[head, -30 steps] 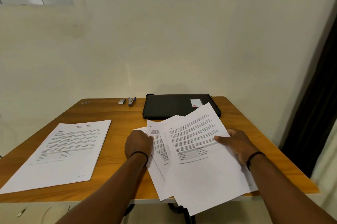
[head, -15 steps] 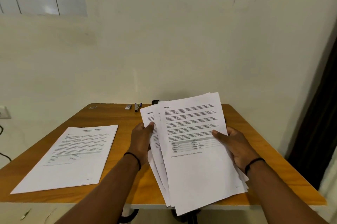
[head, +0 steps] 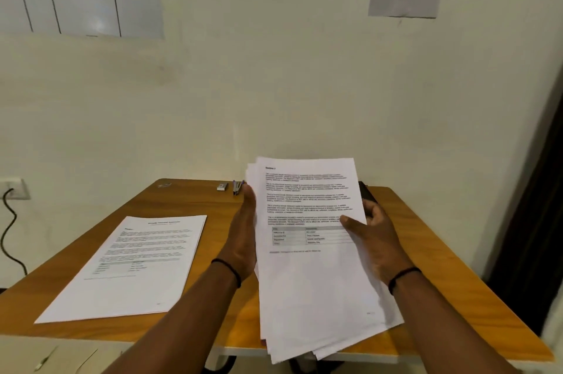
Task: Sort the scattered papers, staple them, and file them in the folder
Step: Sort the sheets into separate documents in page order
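A stack of printed papers (head: 313,276) is lifted off the wooden table and tilted up toward me. My right hand (head: 376,239) grips its right edge, thumb on the top sheet. My left hand (head: 243,236) lies flat against the stack's left edge with straight fingers. A second printed paper (head: 137,264) lies flat on the table's left half. The black folder (head: 367,195) is almost wholly hidden behind the lifted stack; only a corner shows at the right. A small stapler (head: 237,187) sits at the table's far edge.
A small grey box (head: 222,186) lies beside the stapler. The table (head: 213,206) stands against a pale wall. A socket with a black cable (head: 10,221) is at far left, a dark door frame (head: 536,191) at right.
The fanned papers rose off the table and were squared into one upright stack. My left hand went from holding sheets to pressing flat on the left edge. The folder got covered.
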